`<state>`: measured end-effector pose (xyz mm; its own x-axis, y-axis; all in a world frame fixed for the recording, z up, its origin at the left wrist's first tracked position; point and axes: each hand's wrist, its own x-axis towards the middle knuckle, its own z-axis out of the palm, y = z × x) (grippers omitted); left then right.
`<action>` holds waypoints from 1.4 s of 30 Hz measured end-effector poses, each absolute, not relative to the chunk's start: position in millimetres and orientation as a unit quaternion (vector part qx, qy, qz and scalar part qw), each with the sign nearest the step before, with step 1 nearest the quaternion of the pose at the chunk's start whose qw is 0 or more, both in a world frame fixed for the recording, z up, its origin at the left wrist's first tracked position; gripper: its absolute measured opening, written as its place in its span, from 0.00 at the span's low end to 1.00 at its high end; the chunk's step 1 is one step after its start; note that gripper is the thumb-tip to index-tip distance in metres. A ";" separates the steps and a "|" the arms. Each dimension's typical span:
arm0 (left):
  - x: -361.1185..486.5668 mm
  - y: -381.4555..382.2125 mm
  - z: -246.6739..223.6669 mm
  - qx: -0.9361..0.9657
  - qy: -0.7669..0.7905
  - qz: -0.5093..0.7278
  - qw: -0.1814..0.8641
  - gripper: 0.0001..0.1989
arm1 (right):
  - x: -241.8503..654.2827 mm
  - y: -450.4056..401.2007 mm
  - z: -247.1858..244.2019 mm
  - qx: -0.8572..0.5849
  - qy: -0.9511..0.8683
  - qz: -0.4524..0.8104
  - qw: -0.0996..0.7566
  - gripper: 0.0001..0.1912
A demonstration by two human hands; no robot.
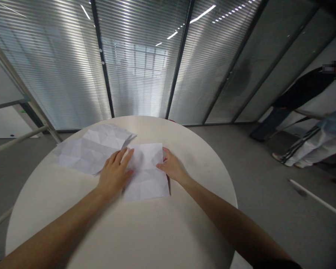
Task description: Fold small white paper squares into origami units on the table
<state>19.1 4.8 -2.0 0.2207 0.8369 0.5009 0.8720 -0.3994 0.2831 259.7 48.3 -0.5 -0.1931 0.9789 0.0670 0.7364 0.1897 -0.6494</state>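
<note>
A folded sheet of white paper (147, 179) with crease lines lies on the round white table (123, 231). My right hand (172, 164) pinches its right edge, thumb on top and fingers beneath, and that edge is slightly raised. At the paper's left edge rests my left hand (116, 170), its fingers spread and partly over the sheet. Beside that hand, to the left, lies a larger creased sheet of white paper (93, 145), opened out and uneven.
Glass panels with blinds (140, 74) stand behind the table. On the left is a whiteboard frame (36, 108). Two people stand at the far right, one in a dark top (305, 89), one in white striped trousers (310, 145). A pale pole (319, 198) crosses the lower right.
</note>
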 end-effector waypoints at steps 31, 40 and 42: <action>-4.1 -15.8 3.0 -0.947 -0.316 -0.040 -0.042 0.50 | 312.0 -10.1 9.9 -0.290 -0.949 0.119 -0.021 0.58; 0.9 -11.5 -8.3 -0.933 -0.322 -0.163 0.015 0.14 | 310.5 -2.1 15.4 -0.295 -0.947 0.123 0.022 0.54; 0.0 -10.4 -8.5 -0.926 -0.327 -0.188 -0.008 0.15 | 311.5 2.2 18.2 -0.303 -0.942 0.139 0.034 0.54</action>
